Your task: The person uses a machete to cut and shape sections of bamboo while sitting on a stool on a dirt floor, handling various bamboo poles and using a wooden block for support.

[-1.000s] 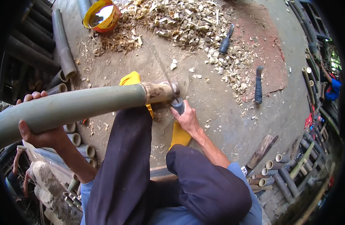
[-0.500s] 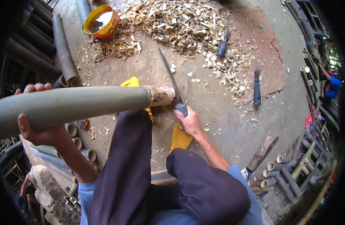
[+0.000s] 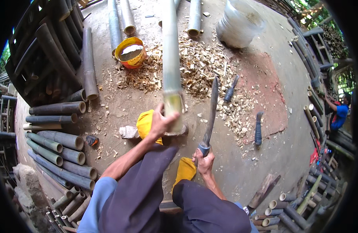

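My left hand [image 3: 162, 123] is closed around the pared, pale end of a thick bamboo pole [image 3: 171, 70]. The pole points away from me toward the top of the view, and its near end is slightly blurred. A short pale log [image 3: 128, 132] lies on the ground by that end. In my right hand [image 3: 204, 161] is a machete [image 3: 212, 112], held by its grey handle with the long blade pointing up and away, apart from the bamboo. Yellow footwear [image 3: 184, 171] shows below my dark trousers, close to the right hand.
Wood chips [image 3: 198, 72] cover the ground ahead, beside a yellow-orange bucket [image 3: 132, 60] holding dark liquid. Two dark-handled tools, one a hooked knife [image 3: 258, 130], lie to the right. Bamboo pieces [image 3: 62, 139] are stacked at left. A whitish plastic container [image 3: 239, 25] stands far off; another person [image 3: 339, 116] is at right.
The bamboo pole has swung from pointing left to pointing away from me. My left hand now holds its pared end instead of the green shaft. The machete has moved right, clear of the pole.
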Demonstrator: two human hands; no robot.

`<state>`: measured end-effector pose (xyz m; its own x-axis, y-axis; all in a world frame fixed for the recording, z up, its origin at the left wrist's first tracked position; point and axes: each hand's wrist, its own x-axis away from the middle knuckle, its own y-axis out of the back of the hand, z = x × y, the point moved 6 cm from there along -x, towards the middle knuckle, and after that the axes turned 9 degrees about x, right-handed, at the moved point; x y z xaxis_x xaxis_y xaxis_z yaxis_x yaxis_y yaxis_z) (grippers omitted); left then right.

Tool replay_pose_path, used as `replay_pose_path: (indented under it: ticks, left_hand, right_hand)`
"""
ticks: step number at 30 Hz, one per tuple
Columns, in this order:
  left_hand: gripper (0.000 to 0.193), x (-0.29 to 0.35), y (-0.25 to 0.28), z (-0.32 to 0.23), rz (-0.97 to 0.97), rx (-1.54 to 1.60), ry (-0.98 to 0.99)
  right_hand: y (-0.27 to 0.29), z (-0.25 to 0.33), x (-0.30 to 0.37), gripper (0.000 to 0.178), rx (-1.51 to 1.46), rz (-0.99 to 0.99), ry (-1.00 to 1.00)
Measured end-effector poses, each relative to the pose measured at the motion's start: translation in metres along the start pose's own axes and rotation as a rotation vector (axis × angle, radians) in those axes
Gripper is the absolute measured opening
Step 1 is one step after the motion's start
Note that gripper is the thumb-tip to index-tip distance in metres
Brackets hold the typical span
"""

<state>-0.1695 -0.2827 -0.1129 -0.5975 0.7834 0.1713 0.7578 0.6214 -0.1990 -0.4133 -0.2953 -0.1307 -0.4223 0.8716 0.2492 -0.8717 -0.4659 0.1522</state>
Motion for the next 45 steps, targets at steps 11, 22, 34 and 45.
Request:
replay_pose_path:
  ticks: [11,22,34,45]
  left_hand:
    - [0.045,0.064,0.013,-0.022,0.014,0.67,0.745]
    - [0.054,0.101,0.043,-0.02,0.052,0.814,0.723]
    - [0.052,0.12,0.053,-0.031,-0.06,0.74,0.661]
    - [0.064,0.121,0.044,-0.042,0.012,0.928,0.766]
  right_hand:
    - [-0.043,0.087,-0.023,0.039,0.546,0.243,0.436]
    - [-0.082,0.127,-0.038,0.029,0.822,0.361,0.727]
    - [-0.096,0.129,-0.013,0.019,0.819,0.395,0.76]
    - [-0.101,0.122,-0.038,0.026,0.891,0.34,0.706]
